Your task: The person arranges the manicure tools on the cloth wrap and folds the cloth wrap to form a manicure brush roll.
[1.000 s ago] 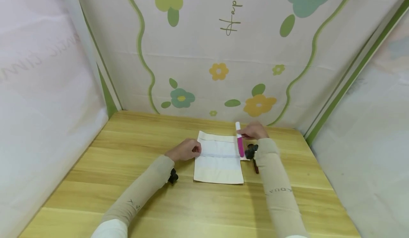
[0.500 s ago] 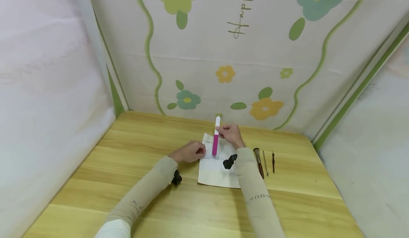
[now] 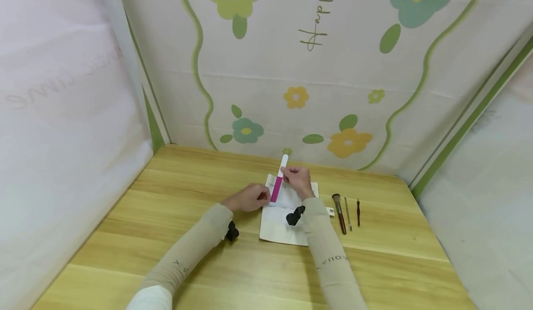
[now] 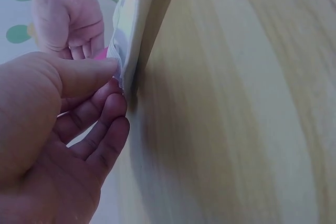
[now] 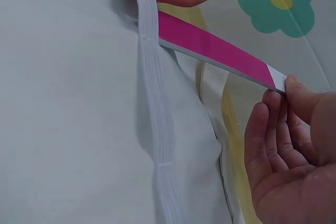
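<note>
Across the wooden desk (image 3: 125, 217) lay a white case (image 3: 275, 226); my left grip (image 3: 251, 198) pinched its elastic band (image 5: 157, 93), my right grip (image 3: 299, 179) the pink-and-white file (image 5: 215, 48), its tip apparently behind the band.

Flowered cloth (image 3: 266, 51) rises behind a brush (image 3: 340, 213) and two slim tools (image 3: 358, 213)

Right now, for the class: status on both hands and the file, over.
Left hand pinches elastic band. Right hand holds pink-and-white file, pink end at the band. Nothing visibly blocking; brush lies right of the white wrap.
</note>
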A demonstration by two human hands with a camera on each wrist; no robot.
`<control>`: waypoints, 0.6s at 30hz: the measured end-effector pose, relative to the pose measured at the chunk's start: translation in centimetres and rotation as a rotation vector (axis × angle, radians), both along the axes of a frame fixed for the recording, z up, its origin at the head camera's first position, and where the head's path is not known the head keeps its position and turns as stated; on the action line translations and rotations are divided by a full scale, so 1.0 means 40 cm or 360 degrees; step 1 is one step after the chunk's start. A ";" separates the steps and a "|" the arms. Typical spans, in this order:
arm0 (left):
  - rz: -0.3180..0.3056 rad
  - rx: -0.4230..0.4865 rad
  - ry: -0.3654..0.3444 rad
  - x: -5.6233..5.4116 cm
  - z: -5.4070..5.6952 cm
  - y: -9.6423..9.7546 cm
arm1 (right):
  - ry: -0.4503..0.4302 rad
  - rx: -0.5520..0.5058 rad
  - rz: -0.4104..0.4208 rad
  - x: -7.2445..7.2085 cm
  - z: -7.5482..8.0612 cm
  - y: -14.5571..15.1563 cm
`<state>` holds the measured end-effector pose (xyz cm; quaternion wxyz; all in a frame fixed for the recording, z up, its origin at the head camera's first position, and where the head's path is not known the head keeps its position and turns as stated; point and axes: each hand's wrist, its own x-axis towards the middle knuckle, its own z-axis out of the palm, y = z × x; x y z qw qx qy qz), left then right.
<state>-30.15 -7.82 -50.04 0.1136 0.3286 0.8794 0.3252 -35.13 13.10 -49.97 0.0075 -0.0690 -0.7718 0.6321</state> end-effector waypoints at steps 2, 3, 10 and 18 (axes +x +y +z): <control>0.0012 0.0008 -0.0013 -0.001 0.000 0.000 | -0.0027 0.0005 0.0011 0.002 -0.002 -0.004; 0.0015 0.0018 -0.0020 -0.001 0.001 0.000 | -0.0035 0.0006 0.0018 0.003 -0.003 -0.006; 0.0001 0.0078 -0.0036 0.003 0.012 0.001 | -0.0053 0.0058 0.0085 0.015 -0.004 -0.007; 0.0010 0.0084 -0.0029 0.007 0.013 0.000 | -0.0324 -0.0005 0.0153 0.045 -0.002 -0.003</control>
